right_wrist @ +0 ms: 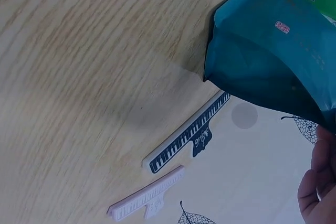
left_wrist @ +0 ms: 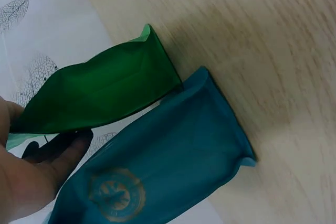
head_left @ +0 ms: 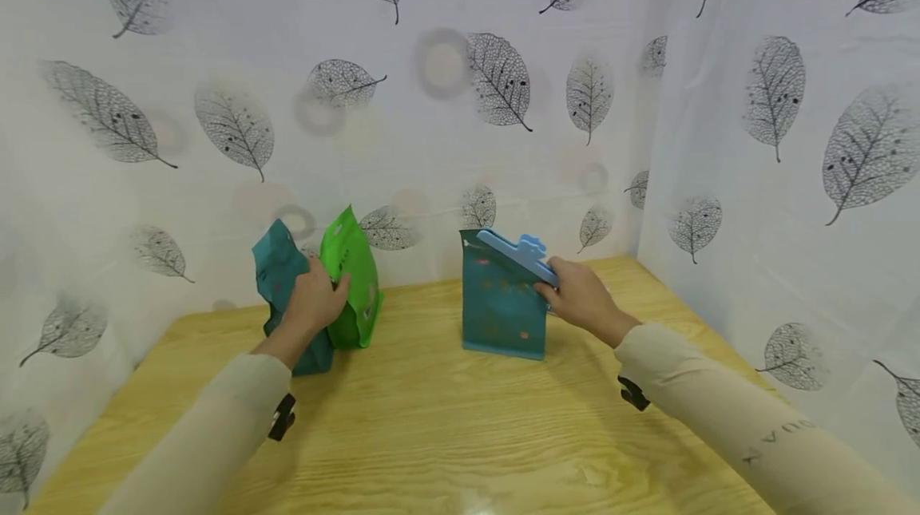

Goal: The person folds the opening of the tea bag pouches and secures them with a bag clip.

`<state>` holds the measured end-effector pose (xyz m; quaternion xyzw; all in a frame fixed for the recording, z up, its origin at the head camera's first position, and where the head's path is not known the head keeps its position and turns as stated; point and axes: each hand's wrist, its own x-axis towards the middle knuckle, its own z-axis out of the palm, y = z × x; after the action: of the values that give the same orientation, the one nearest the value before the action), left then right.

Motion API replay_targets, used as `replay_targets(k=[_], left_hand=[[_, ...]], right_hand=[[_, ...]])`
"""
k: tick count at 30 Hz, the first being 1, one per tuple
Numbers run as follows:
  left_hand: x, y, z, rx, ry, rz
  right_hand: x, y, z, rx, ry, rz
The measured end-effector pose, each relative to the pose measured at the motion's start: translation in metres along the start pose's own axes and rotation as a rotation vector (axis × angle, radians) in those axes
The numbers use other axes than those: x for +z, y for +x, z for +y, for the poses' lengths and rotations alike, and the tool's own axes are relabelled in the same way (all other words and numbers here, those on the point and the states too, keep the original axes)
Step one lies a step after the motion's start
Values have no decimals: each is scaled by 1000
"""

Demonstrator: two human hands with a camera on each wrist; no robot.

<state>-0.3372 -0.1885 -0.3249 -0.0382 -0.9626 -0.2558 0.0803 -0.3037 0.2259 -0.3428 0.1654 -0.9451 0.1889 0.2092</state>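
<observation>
My left hand (head_left: 314, 297) is between a teal pouch (head_left: 280, 267) and a bright green pouch (head_left: 352, 275), both standing upright on the table. In the left wrist view, its thumb and fingers pinch the narrow top of the green pouch (left_wrist: 105, 90), with the fingers between the two pouches. My right hand (head_left: 580, 297) grips the lower right end of a light blue bag clip (head_left: 516, 251). This clip slants down along the top of a second teal pouch (head_left: 501, 311), which stands right of the middle. In the right wrist view, the fingers (right_wrist: 321, 150) are at that pouch's corner.
Two more bag clips lie behind the right pouch, seen in the right wrist view: a piano-key patterned one (right_wrist: 184, 135) and a pale pink one (right_wrist: 147, 195). The wooden table (head_left: 431, 435) meets leaf-printed white cloth (head_left: 431, 156) at the back and right.
</observation>
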Motion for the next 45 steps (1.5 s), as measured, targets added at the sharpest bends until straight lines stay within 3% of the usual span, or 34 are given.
replay_targets(k=[14,20,30,38,45], left_hand=[[16,0,0,47,60,109],[18,-1,-2,95,72,156],[24,-8,1,157,61,172],[27,-27,10,216,69,146],[31,-50,28,260,28,141]], right_hand=[[1,17,-12,55,33,-81],[11,23,-17,94,33,-72],[21,30,-27,136,18,-65],[32,35,-31,151,30,-44],[36,41,-33,176,15,-37]])
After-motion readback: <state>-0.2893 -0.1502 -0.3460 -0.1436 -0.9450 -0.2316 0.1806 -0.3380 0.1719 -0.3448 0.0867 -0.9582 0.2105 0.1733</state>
